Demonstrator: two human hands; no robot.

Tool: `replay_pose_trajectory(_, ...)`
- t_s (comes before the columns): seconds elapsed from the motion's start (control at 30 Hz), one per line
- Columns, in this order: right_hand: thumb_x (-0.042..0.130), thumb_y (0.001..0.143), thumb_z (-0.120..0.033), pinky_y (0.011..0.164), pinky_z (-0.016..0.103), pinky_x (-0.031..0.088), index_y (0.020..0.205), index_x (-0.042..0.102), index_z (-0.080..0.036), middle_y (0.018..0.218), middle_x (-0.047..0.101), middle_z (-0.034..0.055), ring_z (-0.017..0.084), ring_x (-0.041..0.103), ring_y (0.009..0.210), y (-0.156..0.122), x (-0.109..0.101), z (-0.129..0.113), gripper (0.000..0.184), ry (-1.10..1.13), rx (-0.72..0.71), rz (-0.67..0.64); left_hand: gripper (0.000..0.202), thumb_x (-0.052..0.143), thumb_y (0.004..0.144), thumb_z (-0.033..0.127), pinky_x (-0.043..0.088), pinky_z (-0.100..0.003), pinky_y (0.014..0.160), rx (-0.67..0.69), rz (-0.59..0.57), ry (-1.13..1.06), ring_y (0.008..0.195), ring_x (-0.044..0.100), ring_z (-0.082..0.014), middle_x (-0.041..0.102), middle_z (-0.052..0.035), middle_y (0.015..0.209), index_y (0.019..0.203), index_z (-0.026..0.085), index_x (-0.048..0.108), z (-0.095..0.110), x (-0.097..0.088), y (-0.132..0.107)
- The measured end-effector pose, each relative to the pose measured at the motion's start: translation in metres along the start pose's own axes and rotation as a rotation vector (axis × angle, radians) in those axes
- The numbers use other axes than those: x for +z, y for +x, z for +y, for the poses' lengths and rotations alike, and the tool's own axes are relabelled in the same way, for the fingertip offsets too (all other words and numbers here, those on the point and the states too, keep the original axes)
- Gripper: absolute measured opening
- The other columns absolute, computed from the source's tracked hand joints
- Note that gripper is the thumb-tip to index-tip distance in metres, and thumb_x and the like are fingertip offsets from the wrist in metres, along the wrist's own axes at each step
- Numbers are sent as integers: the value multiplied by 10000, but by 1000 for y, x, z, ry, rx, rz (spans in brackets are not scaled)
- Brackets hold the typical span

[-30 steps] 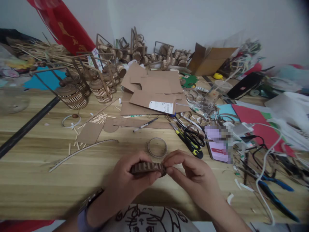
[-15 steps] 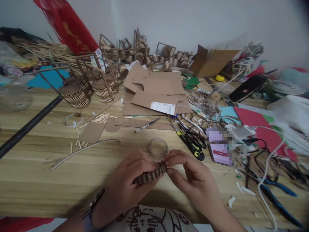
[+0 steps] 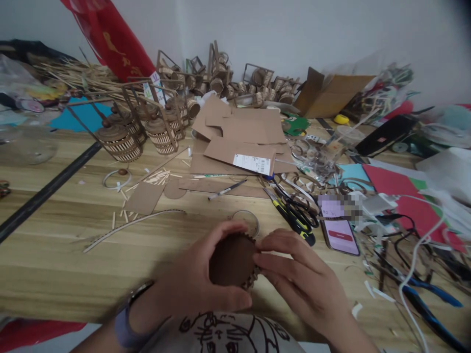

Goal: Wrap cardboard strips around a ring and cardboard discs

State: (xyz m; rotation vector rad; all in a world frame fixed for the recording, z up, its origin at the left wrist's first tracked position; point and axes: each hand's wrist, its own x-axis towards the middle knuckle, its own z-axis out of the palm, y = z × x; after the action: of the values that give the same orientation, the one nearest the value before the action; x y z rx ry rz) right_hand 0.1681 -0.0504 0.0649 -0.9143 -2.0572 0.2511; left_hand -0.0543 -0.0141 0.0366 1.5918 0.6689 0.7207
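Between my hands is a round brown cardboard disc (image 3: pixel 232 260) with a ridged, toothed rim, its flat face tilted up toward me. My left hand (image 3: pixel 195 279) is curved around its left side, thumb along the near edge and fingers along the far edge. My right hand (image 3: pixel 300 274) pinches the ridged rim at the right with thumb and fingertips. Just beyond the disc lies a thin pale ring (image 3: pixel 253 218), partly hidden by my left fingers. A strip with a dark edge (image 3: pixel 136 226) lies curved on the table to the left.
Scissors and a yellow-black cutter (image 3: pixel 290 213) lie right of the ring, near a phone (image 3: pixel 340 230). Blue-handled pliers (image 3: pixel 430 309) lie far right beside a white cable. Flat cardboard (image 3: pixel 250 127), small slatted lidded buckets (image 3: pixel 162 132) and a pen (image 3: pixel 227 189) lie farther back.
The ridged disc was seen edge-on and is now turned so its flat face shows. My left hand has opened wider around it; the view has shifted slightly.
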Motion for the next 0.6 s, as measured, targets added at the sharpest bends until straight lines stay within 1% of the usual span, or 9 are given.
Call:
replay_pose_trajectory(0.03, 591, 896, -117, 809, 322, 565, 1121, 671, -248, 1035, 701, 66, 191, 666, 965, -2, 1, 0, 272, -22, 30, 27, 775, 807, 709, 492, 476, -478, 1043, -29, 21, 10, 1250, 554, -319, 574, -73, 1366, 1378, 325, 452, 2, 2, 0)
replay_pose_trajectory(0.1, 642, 866, -130, 757, 304, 570, 1099, 677, -269, 1003, 711, 58, 193, 680, 919, -5, 5, -1, 274, -47, 146, 98, 691, 802, 719, 386, 487, -483, 1030, -47, 109, 86, 1223, 572, -317, 600, -74, 1331, 1332, 305, 495, 7, 6, 1)
replay_pose_trajectory(0.17, 656, 850, -119, 703, 285, 565, 1032, 682, -276, 897, 718, 33, 182, 687, 829, -8, 8, -2, 242, -30, 265, 155, 701, 794, 692, 292, 464, -508, 1051, -16, 197, 231, 1247, 547, -327, 581, -93, 1351, 1325, 279, 494, 9, 11, 2)
replay_pose_trajectory(0.23, 637, 849, -97, 664, 264, 554, 947, 681, -270, 802, 708, 10, 166, 682, 755, -10, 12, -4, 203, 5, 328, 168, 736, 786, 663, 246, 439, -527, 1071, 33, 244, 368, 1269, 523, -334, 555, -108, 1378, 1331, 261, 478, 9, 14, 2)
replay_pose_trajectory(0.43, 613, 850, -107, 612, 242, 526, 866, 654, -247, 739, 695, 0, 149, 667, 685, -5, 16, -9, 147, 7, 342, 113, 781, 757, 652, 193, 455, -479, 1066, 133, 267, 566, 1257, 524, -295, 534, -97, 1374, 1349, 265, 415, 9, 17, -1)
replay_pose_trajectory(0.6, 579, 848, -111, 559, 230, 503, 817, 613, -244, 682, 654, -13, 138, 639, 632, -1, 15, -13, 140, -18, 318, 55, 780, 752, 646, 167, 466, -441, 1055, 151, 231, 608, 1247, 524, -271, 528, -89, 1355, 1332, 267, 395, 15, 17, -2)
